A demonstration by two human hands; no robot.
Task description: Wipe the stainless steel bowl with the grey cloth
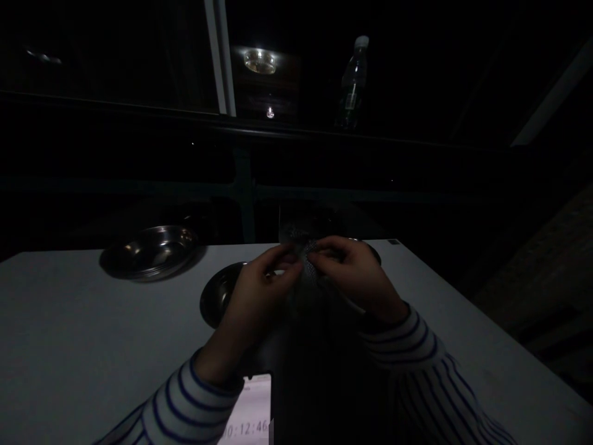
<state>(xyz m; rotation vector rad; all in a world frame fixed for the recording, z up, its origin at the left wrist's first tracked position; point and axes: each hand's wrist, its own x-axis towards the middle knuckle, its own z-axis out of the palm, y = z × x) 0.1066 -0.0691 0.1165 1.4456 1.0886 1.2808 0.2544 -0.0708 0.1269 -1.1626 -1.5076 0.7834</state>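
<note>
My left hand [259, 287] and my right hand [354, 272] meet above the white table [69, 334], fingers pinched together on a small thin dark sheet or packet [303, 244] held between them. The scene is very dark, so I cannot make out what the piece is. Both wrists wear white sleeves with blue stripes. Just under my left hand sits a dark metal bowl [217, 293].
A shallow steel dish [152, 250] rests at the table's far left. A lit phone screen [250, 411] showing a timer lies near me. A clear plastic bottle [354, 80] stands on a dark ledge behind. The table's right edge drops into darkness.
</note>
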